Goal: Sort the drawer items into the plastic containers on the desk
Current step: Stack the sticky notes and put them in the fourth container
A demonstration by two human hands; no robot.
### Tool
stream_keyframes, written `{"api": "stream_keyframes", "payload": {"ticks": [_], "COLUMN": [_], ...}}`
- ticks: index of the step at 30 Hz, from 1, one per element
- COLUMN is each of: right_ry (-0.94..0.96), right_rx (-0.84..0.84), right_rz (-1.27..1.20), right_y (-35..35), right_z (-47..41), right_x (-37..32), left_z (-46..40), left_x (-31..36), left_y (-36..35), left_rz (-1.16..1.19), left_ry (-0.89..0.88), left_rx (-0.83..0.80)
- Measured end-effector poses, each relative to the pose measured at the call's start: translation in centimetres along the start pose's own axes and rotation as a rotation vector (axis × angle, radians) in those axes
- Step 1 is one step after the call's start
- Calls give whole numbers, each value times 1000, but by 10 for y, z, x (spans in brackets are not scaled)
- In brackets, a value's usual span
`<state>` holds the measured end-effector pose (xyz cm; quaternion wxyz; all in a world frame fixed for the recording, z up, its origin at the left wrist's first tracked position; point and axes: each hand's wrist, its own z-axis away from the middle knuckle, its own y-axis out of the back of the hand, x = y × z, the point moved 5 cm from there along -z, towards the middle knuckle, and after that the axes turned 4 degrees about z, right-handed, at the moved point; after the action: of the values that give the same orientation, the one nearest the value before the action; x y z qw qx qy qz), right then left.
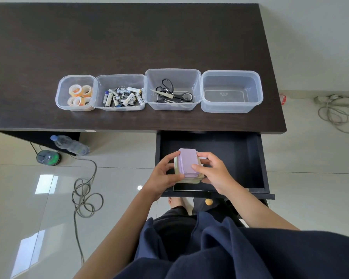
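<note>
Both hands hold a stack of sticky-note pads (187,164), purple on top and pale yellow beneath, over the open black drawer (240,150). My left hand (163,174) grips the stack's left side, and my right hand (214,174) grips its right side. The rest of the drawer floor looks bare. On the dark desk (129,37) stands a row of clear plastic containers: one with tape rolls (77,93), one with batteries (121,95), one with scissors (172,90), and an empty one (231,91) at the right end.
A water bottle (69,144) and a round disc case (48,157) sit on the tiled floor under the desk's left part. A grey cable (85,194) coils on the floor at the left. More cables (338,111) lie right of the desk.
</note>
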<state>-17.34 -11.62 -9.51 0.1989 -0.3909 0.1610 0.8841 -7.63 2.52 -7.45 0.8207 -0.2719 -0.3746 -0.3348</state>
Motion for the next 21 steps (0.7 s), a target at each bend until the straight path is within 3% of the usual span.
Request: {"api": "stream_keyframes", "payload": {"ticks": [12,21], "right_ry": [-47,-77], "right_rx": [-84,-72], "right_rz": [-66,-105], "right_y": [-16,-25], "right_z": [1,2], "right_x": [5,5], "left_z": [8,0], "left_x": [3,-8], "left_y": [11,16], "left_rz": [-54,-75], "left_ry": [13,16], "left_rx": [-16,101]}}
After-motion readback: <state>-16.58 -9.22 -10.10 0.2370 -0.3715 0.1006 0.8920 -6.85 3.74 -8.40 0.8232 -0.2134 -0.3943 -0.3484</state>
